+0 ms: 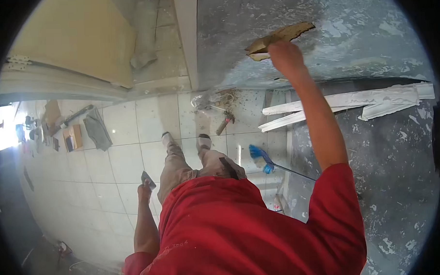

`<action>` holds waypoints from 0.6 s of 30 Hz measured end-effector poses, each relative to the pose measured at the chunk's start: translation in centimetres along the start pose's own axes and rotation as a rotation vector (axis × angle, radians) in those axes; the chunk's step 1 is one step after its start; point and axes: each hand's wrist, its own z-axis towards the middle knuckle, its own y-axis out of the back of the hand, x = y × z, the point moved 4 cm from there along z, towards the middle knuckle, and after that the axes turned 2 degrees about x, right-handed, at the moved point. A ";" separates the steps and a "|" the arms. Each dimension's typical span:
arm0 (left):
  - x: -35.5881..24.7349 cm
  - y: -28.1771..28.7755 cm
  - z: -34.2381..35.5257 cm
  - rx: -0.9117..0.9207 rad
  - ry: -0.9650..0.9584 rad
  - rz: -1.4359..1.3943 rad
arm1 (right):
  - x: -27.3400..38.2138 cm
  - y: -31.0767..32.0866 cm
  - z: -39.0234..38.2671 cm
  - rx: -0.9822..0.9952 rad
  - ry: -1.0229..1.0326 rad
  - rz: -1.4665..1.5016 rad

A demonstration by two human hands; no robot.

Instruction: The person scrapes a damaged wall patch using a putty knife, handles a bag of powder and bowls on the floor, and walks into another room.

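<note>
1. Head view: my right hand (286, 56) is raised against the grey wall (371, 30), fingers curled tight around a torn brown strip of paper (279, 38) that clings to the wall.
2. My left hand (145, 191) hangs low by my hip, fingers closed on a small scraper (148, 179).
3. A blue broom (261, 158) lies on the tiled floor (124, 160) near my feet.

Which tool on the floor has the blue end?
The brush by the grey wall, near the person's feet: its bristle head is bright blue with a thin dark handle. The hammer farther off looks reddish-brown, and the long tool far left is dark.
</note>
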 end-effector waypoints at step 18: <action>-4.0 1.6 1.6 -0.073 -0.124 0.129 | -2.2 -14.2 -14.8 -0.348 -0.380 1.059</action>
